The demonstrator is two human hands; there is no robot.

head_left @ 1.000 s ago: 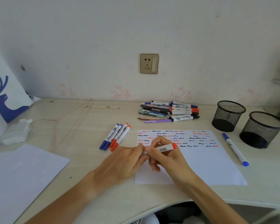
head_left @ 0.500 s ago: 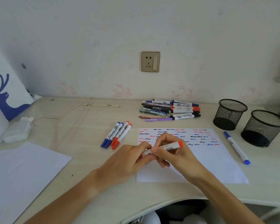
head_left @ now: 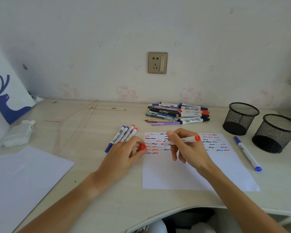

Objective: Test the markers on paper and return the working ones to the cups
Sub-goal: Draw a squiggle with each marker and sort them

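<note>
My right hand [head_left: 186,147] holds an uncapped red marker [head_left: 185,140], its tip pointing left just above the test paper [head_left: 196,175], which carries rows of red, blue and black squiggles. My left hand [head_left: 123,153] pinches the red cap [head_left: 141,147] at the paper's left edge. Several blue and red markers [head_left: 124,135] lie in a row left of the paper, partly behind my left hand. A pile of markers and pens [head_left: 176,113] lies behind the paper. A blue marker [head_left: 247,153] rests right of the paper. Two black mesh cups [head_left: 240,118] [head_left: 275,133] stand at the right and look empty.
A second white sheet [head_left: 23,182] covers the desk's near left. A crumpled tissue [head_left: 17,135], a pink cord [head_left: 71,120] and a thin stick [head_left: 106,108] lie at the back left. A deer-print bag [head_left: 7,91] leans at the left. A wall socket [head_left: 157,62] is above the desk.
The hands have pulled apart: the cap came off the red marker and stayed in my left hand. My right hand turned the marker with its tip over the squiggles.
</note>
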